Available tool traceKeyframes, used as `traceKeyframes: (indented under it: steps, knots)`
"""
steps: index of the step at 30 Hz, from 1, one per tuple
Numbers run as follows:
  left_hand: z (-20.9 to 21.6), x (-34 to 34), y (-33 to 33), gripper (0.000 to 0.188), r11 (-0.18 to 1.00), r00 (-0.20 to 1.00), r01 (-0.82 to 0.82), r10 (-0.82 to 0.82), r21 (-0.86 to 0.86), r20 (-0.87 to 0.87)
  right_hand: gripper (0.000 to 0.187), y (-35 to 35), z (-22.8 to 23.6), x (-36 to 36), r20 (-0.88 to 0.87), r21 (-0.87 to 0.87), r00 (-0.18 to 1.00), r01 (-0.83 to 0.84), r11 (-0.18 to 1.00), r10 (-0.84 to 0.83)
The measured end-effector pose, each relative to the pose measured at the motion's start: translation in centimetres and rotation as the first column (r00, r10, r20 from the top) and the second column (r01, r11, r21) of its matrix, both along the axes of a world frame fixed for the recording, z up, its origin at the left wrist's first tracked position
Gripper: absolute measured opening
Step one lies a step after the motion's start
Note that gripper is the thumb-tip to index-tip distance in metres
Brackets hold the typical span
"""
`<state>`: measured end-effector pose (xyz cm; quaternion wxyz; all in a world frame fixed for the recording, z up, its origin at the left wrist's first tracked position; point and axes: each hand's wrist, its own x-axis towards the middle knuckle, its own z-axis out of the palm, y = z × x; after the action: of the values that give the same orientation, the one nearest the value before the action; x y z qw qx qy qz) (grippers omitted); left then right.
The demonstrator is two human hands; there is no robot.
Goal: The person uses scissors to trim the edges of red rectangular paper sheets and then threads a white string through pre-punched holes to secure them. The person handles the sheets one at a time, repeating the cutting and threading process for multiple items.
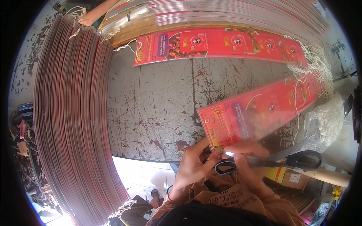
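A red printed sign strip (260, 109) in clear plastic lies slanted on the table, its near-left corner over the table's front edge. My left hand (196, 162) pinches that corner beside a metal eyelet. Close against it, my right hand (247, 160) has thumb and fingers pressed together at the same corner; a small pale bit shows at its fingertips, too small to name. A dark ring-shaped handle (225, 168) shows below the fingers. Black-handled scissors (303, 160) lie to the right of my right hand.
A tall stack of strips (71, 113) with white strings stands at left. Another red strip (222, 43) lies across the back, before a further stack (241, 11). White string (316, 60) bunches at right, near a clear bag (328, 120). Another person's arm (96, 13) reaches in at upper left.
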<state>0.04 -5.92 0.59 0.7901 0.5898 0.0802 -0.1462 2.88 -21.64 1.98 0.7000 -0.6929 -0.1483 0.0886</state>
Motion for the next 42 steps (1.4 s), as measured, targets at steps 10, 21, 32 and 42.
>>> traceKeyframes:
  steps: [10, 21, 32, 42]
  knots:
    - [-0.2, -0.1, 0.0, 0.029, 0.997, 1.0, -0.022, 0.021, 0.072, 0.021, 0.017, 0.1, -0.3, -0.1, 0.073, -0.098, 0.997, 0.006, 0.995, 0.002]
    - [0.3, 0.3, -0.2, 0.028, 0.998, 0.997, -0.06, 0.061, -0.01, 0.041, 0.017, 0.6, 0.0, -0.3, 0.092, -0.094, 0.995, 0.045, 0.995, -0.036]
    - [-0.2, 0.0, -0.4, 0.027, 0.997, 0.994, -0.072, 0.07, 0.028, 0.086, 0.016, 1.4, 1.5, -0.4, 0.049, -0.126, 0.991, 0.13, 0.983, -0.125]
    - [-0.6, 0.1, -0.4, 0.032, 0.998, 1.0, -0.016, 0.014, 0.054, 0.027, 0.012, 1.0, 1.2, 0.3, -0.212, 0.112, 0.964, 0.189, 0.976, -0.162]
